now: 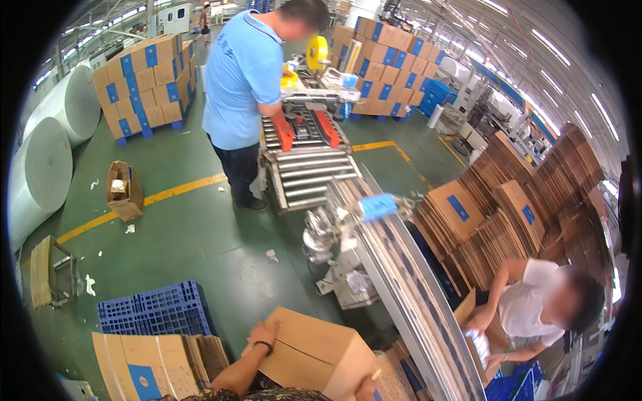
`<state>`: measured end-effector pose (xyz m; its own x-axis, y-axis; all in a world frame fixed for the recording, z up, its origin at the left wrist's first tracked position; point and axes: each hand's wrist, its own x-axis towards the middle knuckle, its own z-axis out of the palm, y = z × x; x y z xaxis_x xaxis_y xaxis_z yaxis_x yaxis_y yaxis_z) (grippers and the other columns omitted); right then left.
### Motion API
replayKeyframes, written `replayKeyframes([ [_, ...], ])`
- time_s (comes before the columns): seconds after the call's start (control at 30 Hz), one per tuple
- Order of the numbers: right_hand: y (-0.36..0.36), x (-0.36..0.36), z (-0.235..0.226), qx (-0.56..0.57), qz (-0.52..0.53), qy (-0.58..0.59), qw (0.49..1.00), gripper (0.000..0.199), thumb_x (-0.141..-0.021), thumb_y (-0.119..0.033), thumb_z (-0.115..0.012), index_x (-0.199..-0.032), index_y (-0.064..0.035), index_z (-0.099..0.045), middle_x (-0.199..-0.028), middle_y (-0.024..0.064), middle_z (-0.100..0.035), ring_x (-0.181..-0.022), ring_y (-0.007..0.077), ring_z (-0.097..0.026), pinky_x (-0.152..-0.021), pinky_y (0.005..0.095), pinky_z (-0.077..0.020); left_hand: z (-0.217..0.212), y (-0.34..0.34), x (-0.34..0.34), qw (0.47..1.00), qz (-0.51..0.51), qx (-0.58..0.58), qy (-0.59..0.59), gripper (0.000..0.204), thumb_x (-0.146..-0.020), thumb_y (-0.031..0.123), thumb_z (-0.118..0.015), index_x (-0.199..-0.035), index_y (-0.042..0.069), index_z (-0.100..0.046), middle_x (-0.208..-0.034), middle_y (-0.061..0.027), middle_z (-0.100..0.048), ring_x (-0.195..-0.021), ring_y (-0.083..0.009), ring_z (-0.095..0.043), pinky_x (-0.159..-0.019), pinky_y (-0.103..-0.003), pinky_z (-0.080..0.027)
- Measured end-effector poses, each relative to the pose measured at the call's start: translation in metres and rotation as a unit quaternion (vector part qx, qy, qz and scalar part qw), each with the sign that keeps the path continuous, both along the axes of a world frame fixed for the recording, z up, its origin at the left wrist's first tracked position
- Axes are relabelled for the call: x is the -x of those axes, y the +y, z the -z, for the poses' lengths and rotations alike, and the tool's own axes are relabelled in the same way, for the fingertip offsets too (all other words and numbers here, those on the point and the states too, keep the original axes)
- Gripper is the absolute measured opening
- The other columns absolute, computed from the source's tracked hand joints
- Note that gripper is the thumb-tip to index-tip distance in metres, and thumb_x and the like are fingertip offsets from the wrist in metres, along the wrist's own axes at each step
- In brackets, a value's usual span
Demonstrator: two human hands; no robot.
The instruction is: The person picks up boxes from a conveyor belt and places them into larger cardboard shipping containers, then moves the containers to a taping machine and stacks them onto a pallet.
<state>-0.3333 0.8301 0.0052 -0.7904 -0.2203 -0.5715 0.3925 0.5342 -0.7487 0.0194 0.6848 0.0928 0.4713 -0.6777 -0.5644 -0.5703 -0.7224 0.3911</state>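
Note:
A brown cardboard box (pixel 304 341) stands tilted in front of me, its top flaps folded together. My left hand (pixel 265 334), with a dark bracelet at the wrist, grips its left edge, fingers bent over the top. Low in the head view, my right hand (pixel 366 389) is against the box's right side, mostly cut off by the picture's edge. A thin pale yellowish bit shows beside its fingers, too small to name. Flattened cartons (pixel 134 364) in a strapped stack lie left of my left arm.
A metal conveyor (pixel 408 287) runs along my right to a roller table (pixel 314 177), where a co-worker in blue (pixel 241 80) stands at a taping machine. Another person (pixel 528 301) handles a carton at right. Blue pallet (pixel 154 309), carton stacks (pixel 144 87) and paper rolls (pixel 40 167) stand left.

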Motion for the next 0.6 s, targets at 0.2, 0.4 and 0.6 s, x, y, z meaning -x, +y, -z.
replayKeyframes([
  [0.2,-0.23,-0.196,-0.056,-0.026,-0.354,-0.041,0.934,0.043,-0.09,-0.043,-0.06,-0.076,-0.0018,-0.058,-0.061,0.0033,-0.052,-0.049,0.0167,-0.049,-0.043,0.0368,-0.0356,-0.054,-0.049,-0.22,0.967,-0.224,0.103,-0.065,0.076,-0.086,0.068,-0.046,-0.122,0.002,-0.058,-0.119,-0.0238,-0.062,-0.111,-0.0403,-0.059,-0.091,-0.051,-0.047],
  [0.4,-0.427,-0.325,-0.061,0.068,-0.543,0.115,0.829,0.045,-0.096,-0.044,-0.05,-0.102,-0.0026,-0.065,-0.09,0.0201,-0.068,-0.082,0.037,-0.065,-0.069,0.046,-0.0468,-0.026,-0.101,-0.31,0.882,-0.398,0.251,0.012,0.081,-0.088,0.066,-0.048,-0.115,-0.01,-0.058,-0.109,-0.0265,-0.065,-0.1,-0.0383,-0.063,-0.086,-0.044,-0.048],
  [0.6,-0.616,-0.361,-0.131,0.028,-0.595,0.116,0.795,0.044,-0.097,-0.044,-0.043,-0.116,-0.0084,-0.061,-0.109,0.0228,-0.065,-0.103,0.0428,-0.059,-0.086,0.0486,-0.0468,0.01,-0.24,-0.315,0.84,-0.419,0.331,0.102,0.079,-0.095,0.061,-0.039,-0.107,-0.012,-0.064,-0.1,-0.023,-0.069,-0.088,-0.0329,-0.067,-0.078,-0.042,-0.052],
])
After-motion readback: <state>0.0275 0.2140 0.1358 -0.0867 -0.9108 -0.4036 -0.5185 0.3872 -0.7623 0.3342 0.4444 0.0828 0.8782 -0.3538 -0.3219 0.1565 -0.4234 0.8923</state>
